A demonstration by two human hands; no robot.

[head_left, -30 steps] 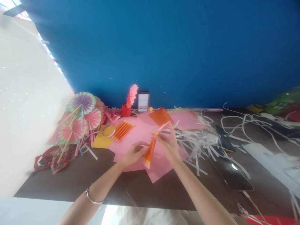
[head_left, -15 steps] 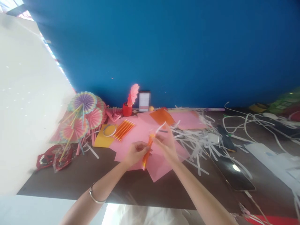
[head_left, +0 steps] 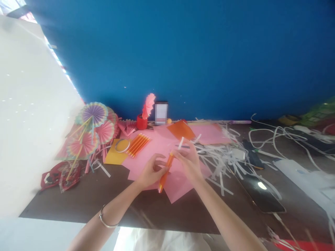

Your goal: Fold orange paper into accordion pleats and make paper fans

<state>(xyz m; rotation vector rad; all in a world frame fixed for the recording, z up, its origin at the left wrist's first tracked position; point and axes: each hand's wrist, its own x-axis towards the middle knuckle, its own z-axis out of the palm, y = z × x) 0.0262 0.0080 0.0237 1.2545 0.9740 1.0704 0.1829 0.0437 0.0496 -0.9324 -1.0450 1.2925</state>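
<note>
From here I see the left hand (head_left: pixel 151 172) and right hand (head_left: pixel 188 161) both pinching the folded orange paper (head_left: pixel 163 180) over the pink sheets (head_left: pixel 178 191). Its long axis slants, near end toward lower left, far end upper right; flared a second ago, it now looks narrow.

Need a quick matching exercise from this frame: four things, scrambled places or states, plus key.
1. Narrow folded orange paper strip
2. Flat yellow paper sheet
3. Flat black rectangular phone
4. Small red cylindrical cup

A. Beneath a round silver ring
B. Topped by a pink pleated paper fan
C. Held by left hand and right hand
D. White cable at its near end

1-C; 2-A; 3-D; 4-B
</note>
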